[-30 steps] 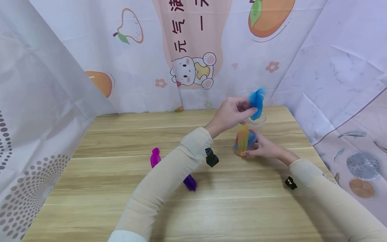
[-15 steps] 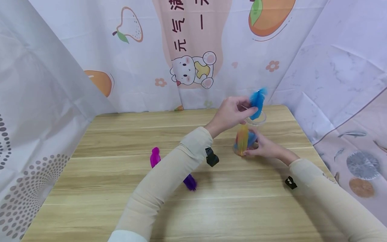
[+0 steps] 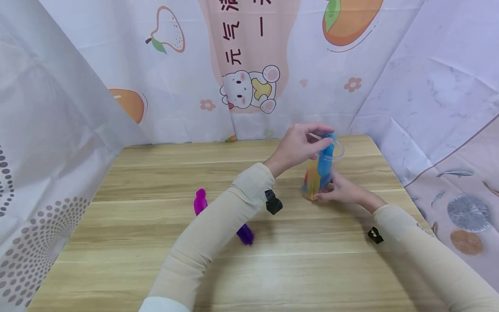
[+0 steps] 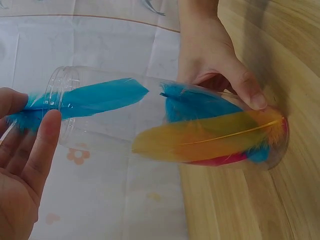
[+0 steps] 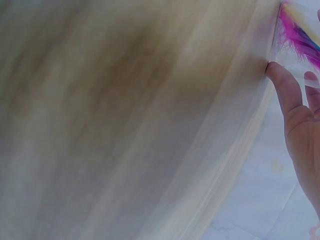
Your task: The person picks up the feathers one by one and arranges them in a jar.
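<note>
A clear plastic jar [image 4: 115, 135] stands upright at the back right of the table. My left hand [image 3: 298, 143] pinches a blue feather [image 4: 100, 97] by its fluffy end at the jar's mouth, the rest of the feather hanging inside. Low on the jar's side, my right hand [image 3: 345, 190] grips it with the thumb near the base. Through the wall show a yellow feather [image 4: 205, 132], another blue feather [image 4: 200, 105] and a bit of magenta-red feather [image 4: 220, 160]. In the right wrist view, only part of the right hand [image 5: 305, 130] and a pink feather [image 5: 292, 30] appear.
A magenta feather [image 3: 200, 201] and a dark purple feather [image 3: 244, 235] lie on the wooden table [image 3: 148, 225], partly covered by the left sleeve [image 3: 218, 225]. Printed curtains [image 3: 175, 117] hang behind and beside the table.
My left hand has lowered the blue feather from above the rim into the jar's mouth, and its index finger now reaches over the top. The right hand keeps its grip in place.
</note>
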Action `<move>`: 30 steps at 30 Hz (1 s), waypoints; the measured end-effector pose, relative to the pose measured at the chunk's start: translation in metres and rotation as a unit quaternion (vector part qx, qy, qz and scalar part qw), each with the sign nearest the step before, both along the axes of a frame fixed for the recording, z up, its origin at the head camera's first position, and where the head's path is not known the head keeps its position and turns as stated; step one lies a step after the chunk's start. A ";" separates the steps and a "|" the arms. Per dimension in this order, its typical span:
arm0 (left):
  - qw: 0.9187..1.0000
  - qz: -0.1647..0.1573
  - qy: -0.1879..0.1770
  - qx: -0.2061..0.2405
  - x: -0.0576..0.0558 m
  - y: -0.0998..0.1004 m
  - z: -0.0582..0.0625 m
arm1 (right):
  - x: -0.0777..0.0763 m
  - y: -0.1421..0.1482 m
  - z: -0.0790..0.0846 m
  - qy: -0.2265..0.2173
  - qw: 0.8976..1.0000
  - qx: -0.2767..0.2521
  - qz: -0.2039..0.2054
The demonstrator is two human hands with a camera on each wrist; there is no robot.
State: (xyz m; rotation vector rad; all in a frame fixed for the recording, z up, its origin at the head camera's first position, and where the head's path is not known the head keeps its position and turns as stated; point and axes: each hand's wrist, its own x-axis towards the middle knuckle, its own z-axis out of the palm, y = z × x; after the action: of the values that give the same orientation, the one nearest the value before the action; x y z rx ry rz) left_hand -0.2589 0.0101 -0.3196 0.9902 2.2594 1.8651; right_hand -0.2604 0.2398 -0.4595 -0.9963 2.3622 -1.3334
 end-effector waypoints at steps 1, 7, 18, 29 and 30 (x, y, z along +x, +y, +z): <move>1.000 -0.001 0.003 0.003 0.000 0.000 0.000 | 0.000 0.000 0.000 -0.002 1.000 -0.001 0.000; 0.999 0.019 0.036 -0.004 -0.002 0.000 0.000 | 0.001 0.000 -0.001 -0.001 1.000 -0.001 -0.011; 0.996 0.049 0.066 -0.017 -0.004 -0.006 -0.001 | 0.003 -0.001 -0.002 -0.009 1.000 -0.016 -0.013; 0.986 -0.062 0.060 -0.143 -0.005 -0.018 -0.003 | 0.003 -0.002 0.000 -0.015 1.000 -0.015 0.000; 0.984 -0.074 0.050 -0.156 -0.005 -0.020 -0.004 | 0.003 -0.002 0.000 -0.015 1.000 -0.013 0.001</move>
State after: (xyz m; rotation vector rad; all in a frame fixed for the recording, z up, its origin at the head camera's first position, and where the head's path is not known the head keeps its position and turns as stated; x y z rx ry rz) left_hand -0.2641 -0.0095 -0.3235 1.1805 2.3594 1.3775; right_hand -0.2575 0.2376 -0.4590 -0.9788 2.3263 -1.3716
